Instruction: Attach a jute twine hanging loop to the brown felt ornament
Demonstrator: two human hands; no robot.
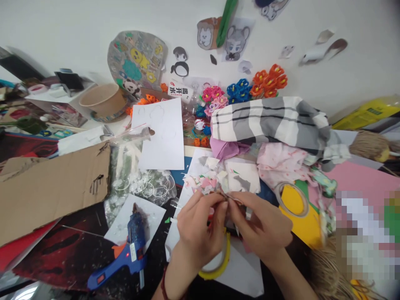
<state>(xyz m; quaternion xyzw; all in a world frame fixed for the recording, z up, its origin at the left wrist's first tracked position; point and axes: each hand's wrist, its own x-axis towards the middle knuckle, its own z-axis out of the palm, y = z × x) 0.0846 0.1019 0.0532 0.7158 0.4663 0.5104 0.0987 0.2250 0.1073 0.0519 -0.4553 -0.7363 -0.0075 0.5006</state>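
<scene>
My left hand (201, 227) and my right hand (261, 225) meet at the centre of the view, fingertips pinched close together. Between them is a small piece whose shape I cannot make out. Just beyond my fingers lie pink, white and green scraps (200, 181) on white paper. Below and between my hands is a yellow-handled tool (225, 260), partly hidden by my left hand. To the left, a blue glue gun (131, 250) with a lit red light rests partly on a white sheet (118, 216).
Cardboard (53, 191) and a clear plastic bag (140, 183) lie at the left. A tape roll (292, 199) sits on yellow sheets (312, 229) at the right. Checkered cloth (268, 121), pipe-cleaner flowers (268, 81) and a round container (103, 100) stand further back.
</scene>
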